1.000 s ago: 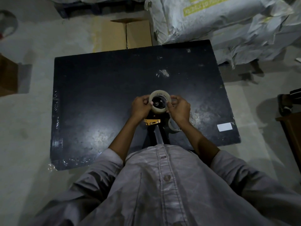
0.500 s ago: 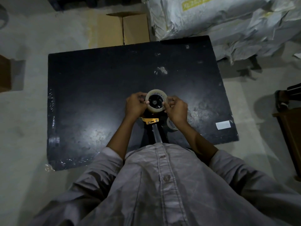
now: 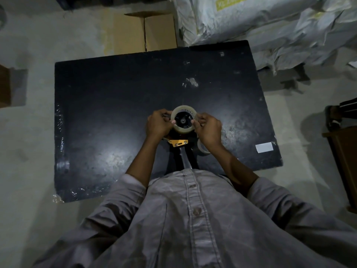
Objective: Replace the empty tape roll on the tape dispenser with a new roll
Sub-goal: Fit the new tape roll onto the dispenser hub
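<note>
A pale new tape roll sits around the black spoked hub of the tape dispenser, which has a yellow plate and a dark handle running toward me. My left hand grips the roll's left rim and my right hand grips its right rim, fingers curled. Under my right wrist a thin pale ring, the empty tape roll, lies on the black table.
A white label is stuck near the table's right front corner. Behind the table stand a cardboard box and wrapped grey sacks. Dark furniture is at the right.
Both hands have stayed on the roll. The roll sits lower around the black hub than a second ago. The camera has shifted slightly.
</note>
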The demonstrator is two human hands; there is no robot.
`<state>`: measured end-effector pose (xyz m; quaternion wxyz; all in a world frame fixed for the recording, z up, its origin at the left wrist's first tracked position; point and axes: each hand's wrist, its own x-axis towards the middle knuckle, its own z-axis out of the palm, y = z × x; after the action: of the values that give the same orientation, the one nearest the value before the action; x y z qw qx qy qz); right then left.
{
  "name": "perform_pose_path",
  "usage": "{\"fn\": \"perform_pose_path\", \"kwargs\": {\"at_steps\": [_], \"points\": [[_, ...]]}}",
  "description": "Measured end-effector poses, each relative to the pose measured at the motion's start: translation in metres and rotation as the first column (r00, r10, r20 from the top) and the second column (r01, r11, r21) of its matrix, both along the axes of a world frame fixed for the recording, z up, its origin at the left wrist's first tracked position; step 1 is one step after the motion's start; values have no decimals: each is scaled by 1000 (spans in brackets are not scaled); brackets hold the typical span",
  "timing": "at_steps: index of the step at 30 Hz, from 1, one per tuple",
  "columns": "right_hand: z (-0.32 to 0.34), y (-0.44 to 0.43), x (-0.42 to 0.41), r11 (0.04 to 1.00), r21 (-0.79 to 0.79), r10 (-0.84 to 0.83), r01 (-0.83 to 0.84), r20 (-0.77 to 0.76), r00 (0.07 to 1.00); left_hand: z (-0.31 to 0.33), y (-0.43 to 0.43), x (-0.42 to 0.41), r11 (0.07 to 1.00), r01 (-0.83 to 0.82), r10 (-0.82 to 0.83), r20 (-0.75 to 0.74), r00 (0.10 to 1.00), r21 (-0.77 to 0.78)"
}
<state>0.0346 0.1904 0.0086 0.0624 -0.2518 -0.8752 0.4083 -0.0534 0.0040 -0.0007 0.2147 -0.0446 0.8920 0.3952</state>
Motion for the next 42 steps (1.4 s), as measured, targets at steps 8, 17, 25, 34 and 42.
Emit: {"fn": "perform_pose_path", "kwargs": {"at_steps": [8,17,25,34,42], "points": [[2,1,5,999,-54,0,0,0,1000,-10,-3,0,988,-10,7,-19,1000,-151],[-3,1,0,998,-58,-10,10,-5,1000,-32,-13,-14,997,73,-73,11,997,-9],[-8,1,-3,992,-128,-17,22,41,999,-25,-10,-18,991,133,-135,70,988,35],[-10,4,-12,947,-305,-75,101,96,993,-12,-8,-18,984,155,-143,139,980,-83],[-15,3,-19,958,-263,-70,113,166,984,-11,-8,-13,984,145,-129,140,982,-104]]}}
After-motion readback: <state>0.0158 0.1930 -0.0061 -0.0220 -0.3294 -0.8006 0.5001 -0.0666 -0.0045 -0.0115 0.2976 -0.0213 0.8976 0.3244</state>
